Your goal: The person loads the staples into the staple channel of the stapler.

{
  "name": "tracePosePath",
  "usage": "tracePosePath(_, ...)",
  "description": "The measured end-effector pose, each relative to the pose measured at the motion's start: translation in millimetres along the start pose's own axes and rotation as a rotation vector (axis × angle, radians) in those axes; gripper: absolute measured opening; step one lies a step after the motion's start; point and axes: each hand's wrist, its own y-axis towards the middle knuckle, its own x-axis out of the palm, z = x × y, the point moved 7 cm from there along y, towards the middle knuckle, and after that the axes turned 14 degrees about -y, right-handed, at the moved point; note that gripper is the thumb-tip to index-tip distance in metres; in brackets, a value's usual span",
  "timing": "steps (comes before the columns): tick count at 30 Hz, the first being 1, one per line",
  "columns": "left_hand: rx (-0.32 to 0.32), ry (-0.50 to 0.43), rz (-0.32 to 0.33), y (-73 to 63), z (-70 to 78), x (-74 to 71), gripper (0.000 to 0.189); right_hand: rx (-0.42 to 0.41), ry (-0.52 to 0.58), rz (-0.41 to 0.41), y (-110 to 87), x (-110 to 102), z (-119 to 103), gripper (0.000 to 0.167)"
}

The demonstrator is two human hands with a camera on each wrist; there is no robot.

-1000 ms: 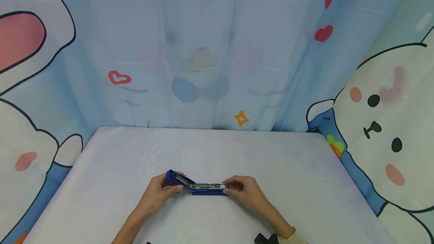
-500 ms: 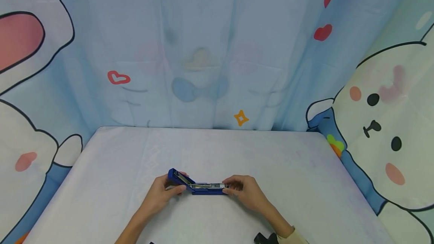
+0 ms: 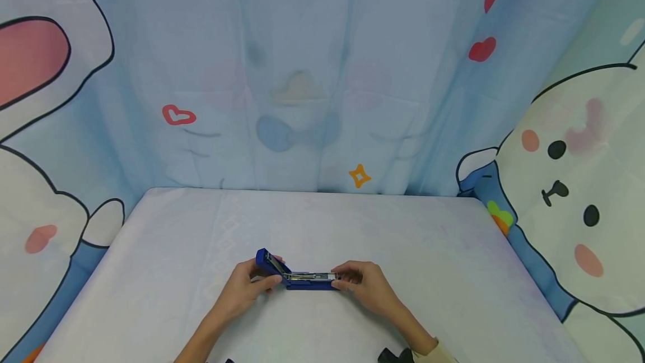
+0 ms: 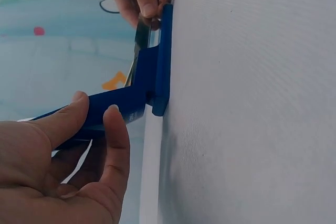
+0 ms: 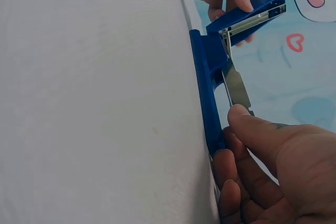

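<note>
A blue stapler [image 3: 311,287] stands on the white-covered table with its top cover [image 3: 265,260] swung up and back to the left. My left hand [image 3: 245,286] grips that raised cover, thumb on the near side; the left wrist view shows thumb and fingers around it [image 4: 107,109]. At the other end, my right hand [image 3: 372,286] pinches the front of the metal staple magazine [image 5: 237,85], with the thumb on top and fingers by the base's front end [image 5: 207,103]. A thin metal rod and spring run between cover and magazine. The magazine's tip is hidden by my right fingers.
The white cloth [image 3: 322,228] covers the table around the stapler. Behind it hangs a blue curtain [image 3: 302,27] with cartoon prints. A black object [image 3: 395,355] shows beside the right sleeve at the bottom edge.
My left hand has shifted a little to the right, tipping the stapler's cover more upright. My right hand and the stapler's base have stayed in place.
</note>
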Motion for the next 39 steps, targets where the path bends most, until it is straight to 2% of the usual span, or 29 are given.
tracePosePath(5,0.022,0.001,-0.017,0.2,2.7,2.0,0.039,0.0,0.003,0.002,-0.3,0,0,0.017)
tracePosePath(12,-0.012,0.017,-0.011,1.4,0.8,5.3,0.039,0.014,0.011,-0.003,-1.0,0,0,0.018)
tracePosePath(20,0.001,0.035,-0.012,3.4,3.2,7.5,0.043,0.012,0.007,-0.005,-0.1,2,1,0.019)
tracePosePath(29,-0.031,0.054,-0.002,6.1,2.0,13.3,0.039,0.002,0.008,0.001,-1.4,2,0,0.019)
tracePosePath(39,-0.04,0.056,-0.007,10.1,-1.4,18.5,0.051,0.029,0.008,0.024,-0.5,2,1,0.019)
